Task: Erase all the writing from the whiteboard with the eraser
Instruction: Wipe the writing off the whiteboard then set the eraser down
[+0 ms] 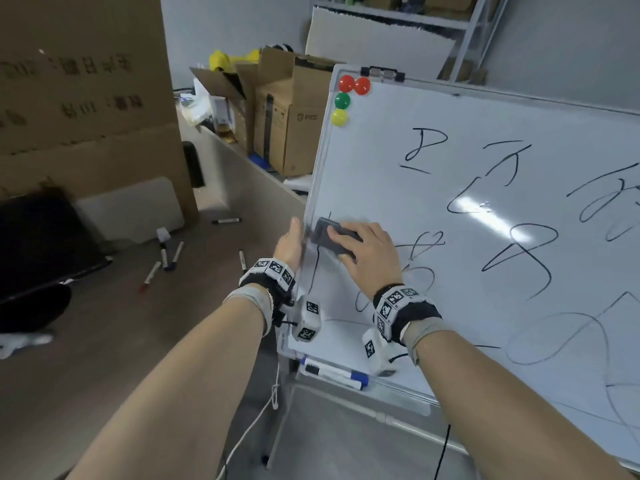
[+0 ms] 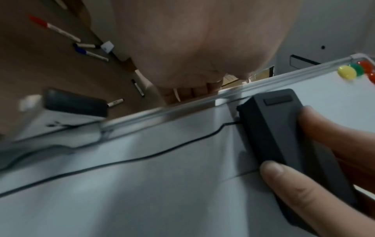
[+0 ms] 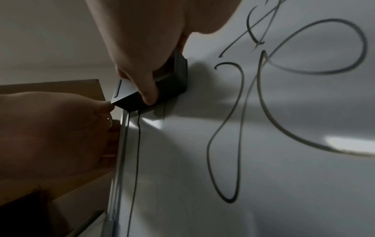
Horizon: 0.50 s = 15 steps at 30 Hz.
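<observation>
A white whiteboard [image 1: 467, 188] on a stand carries several black scribbles. My right hand [image 1: 367, 254] grips a dark grey eraser [image 1: 329, 235] and holds it flat on the board near its left edge, over the top of a long black line [image 2: 142, 158]. The eraser [image 2: 284, 137] shows with my right thumb and fingers curled round it; in the right wrist view the eraser [image 3: 172, 80] sits under my fingers. My left hand [image 1: 291, 244] grips the board's left frame [image 3: 119, 152], fingers hidden behind it.
Red, green and yellow magnets [image 1: 343, 98] sit at the board's top left corner. Two markers [image 1: 334, 372] lie in the tray below. Several markers [image 1: 166, 261] are scattered on the brown floor at the left. Cardboard boxes [image 1: 284, 116] stand behind the board.
</observation>
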Motion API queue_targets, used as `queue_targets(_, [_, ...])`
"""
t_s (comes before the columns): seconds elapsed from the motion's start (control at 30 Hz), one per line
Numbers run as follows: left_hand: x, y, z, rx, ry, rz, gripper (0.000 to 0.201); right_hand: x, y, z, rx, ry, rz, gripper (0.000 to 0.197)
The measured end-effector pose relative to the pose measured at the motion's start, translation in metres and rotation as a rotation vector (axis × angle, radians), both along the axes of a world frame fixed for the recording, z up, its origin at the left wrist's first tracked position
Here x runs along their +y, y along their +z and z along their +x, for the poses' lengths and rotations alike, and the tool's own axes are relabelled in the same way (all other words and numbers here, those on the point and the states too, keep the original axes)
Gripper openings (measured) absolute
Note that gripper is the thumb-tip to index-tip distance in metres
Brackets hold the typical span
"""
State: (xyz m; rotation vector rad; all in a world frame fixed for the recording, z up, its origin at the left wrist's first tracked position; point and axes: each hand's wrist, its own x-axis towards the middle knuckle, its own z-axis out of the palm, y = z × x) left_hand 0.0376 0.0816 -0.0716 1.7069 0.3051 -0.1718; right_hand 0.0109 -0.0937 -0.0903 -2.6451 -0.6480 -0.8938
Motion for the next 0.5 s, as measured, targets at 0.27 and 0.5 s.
queue_targets(0.27, [0.02, -0.026, -0.012, 0.19, -0.035, 0.076, 0.082, -0.004, 0.042, 0.02, -0.104, -0.174, 0.132, 0.058])
queue_targets(0.5, [0.032, -0.044, -0.017, 0.217, -0.202, 0.189, 0.081, 0.029, -0.031, -0.005, 0.056, -0.034, -0.003, 0.049])
